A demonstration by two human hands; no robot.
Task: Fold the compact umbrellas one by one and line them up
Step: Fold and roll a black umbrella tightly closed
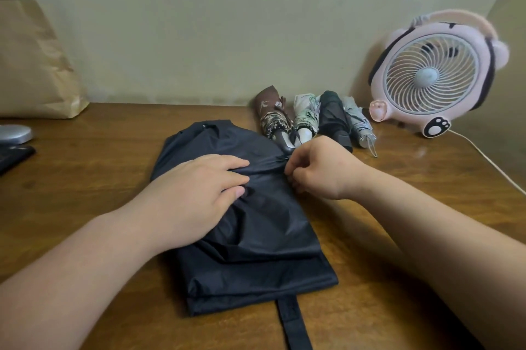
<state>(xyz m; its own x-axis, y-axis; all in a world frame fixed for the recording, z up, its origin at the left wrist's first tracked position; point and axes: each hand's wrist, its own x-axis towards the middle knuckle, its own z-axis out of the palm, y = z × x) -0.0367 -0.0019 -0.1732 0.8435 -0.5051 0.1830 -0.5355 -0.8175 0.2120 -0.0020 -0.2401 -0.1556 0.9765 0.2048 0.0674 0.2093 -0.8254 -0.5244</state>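
Observation:
A black compact umbrella (256,235) lies flattened on the wooden table (398,235), its canopy spread in loose folds and its strap (293,321) trailing toward me. My left hand (199,193) presses flat on the cloth with straight fingers. My right hand (318,167) has curled fingers that pinch the fabric at the umbrella's right edge. Behind it, several folded umbrellas lie side by side against the wall: a brown one (270,110), a white floral one (304,113), a black one (333,119) and a grey one (355,121).
A pink animal-shaped desk fan (432,70) stands at the back right, with its white cable (489,161) running along the table. A brown paper bag (34,65) leans at the back left. A silver round object (14,133) and a dark item (14,156) sit at the left edge.

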